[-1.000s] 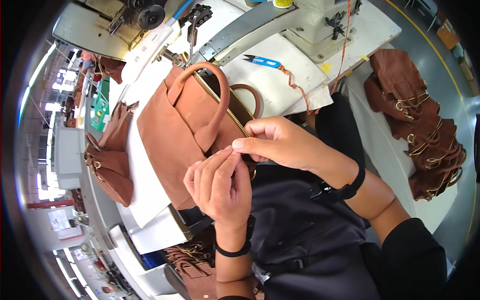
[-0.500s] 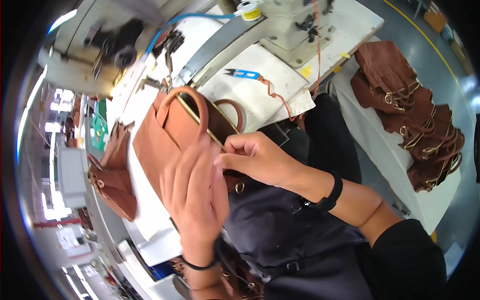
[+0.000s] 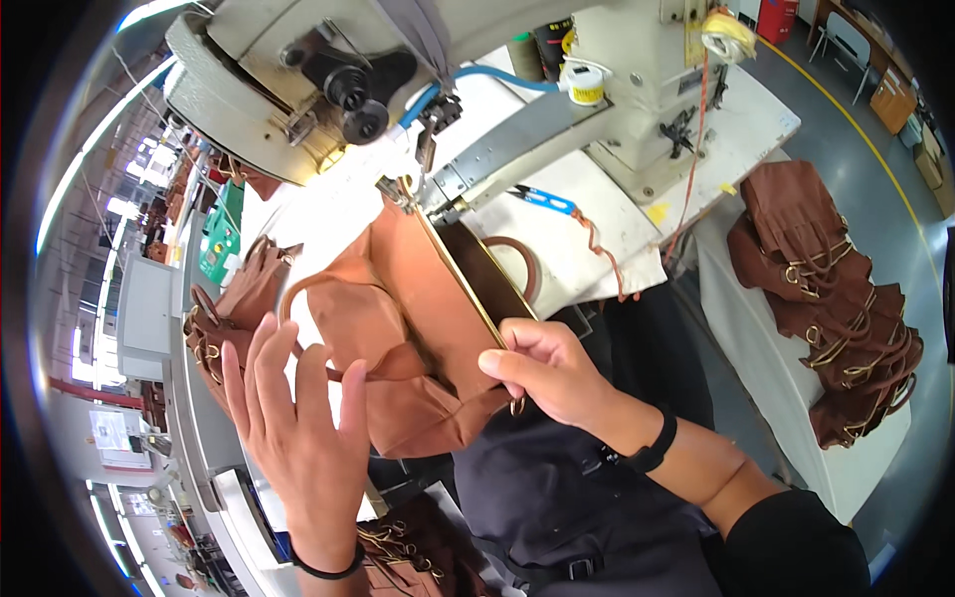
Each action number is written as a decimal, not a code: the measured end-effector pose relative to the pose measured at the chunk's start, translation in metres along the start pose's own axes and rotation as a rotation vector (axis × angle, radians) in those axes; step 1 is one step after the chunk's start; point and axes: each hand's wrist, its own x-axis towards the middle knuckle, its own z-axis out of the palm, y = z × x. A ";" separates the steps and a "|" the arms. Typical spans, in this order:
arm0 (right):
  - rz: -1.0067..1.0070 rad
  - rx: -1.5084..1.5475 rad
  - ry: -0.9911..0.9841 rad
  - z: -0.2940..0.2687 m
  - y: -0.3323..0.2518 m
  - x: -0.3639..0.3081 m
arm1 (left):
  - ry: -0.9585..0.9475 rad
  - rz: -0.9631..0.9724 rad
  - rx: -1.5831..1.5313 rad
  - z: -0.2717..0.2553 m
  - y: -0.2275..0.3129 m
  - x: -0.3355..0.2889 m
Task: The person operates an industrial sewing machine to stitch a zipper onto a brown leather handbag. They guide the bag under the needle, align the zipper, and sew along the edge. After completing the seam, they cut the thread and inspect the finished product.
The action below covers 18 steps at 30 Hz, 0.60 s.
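Pinching the gold zipper [image 3: 466,282] edge of a brown handbag [image 3: 433,289] at centre frame: the right hand [image 3: 549,373]. Lower left, the left hand [image 3: 303,433] spreads its fingers, apparently empty.

"How far along?"

"Well advanced, it seems: handles [image 3: 528,265] and zipper attached, far end beside the sewing machine [image 3: 224,90], upper left. Whether any stitching remains cannot be told."

Bag [image 3: 433,284] partly behind right hand [image 3: 559,380]
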 end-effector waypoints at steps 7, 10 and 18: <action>0.072 0.294 0.026 0.018 -0.003 0.000 | -0.081 -0.021 -0.346 0.041 0.030 -0.006; 0.092 0.312 0.032 0.012 -0.003 -0.003 | -0.208 0.004 -0.465 0.037 0.057 -0.005; 0.102 0.144 -0.012 0.008 -0.007 -0.005 | -0.242 -0.089 -0.474 0.049 0.063 -0.015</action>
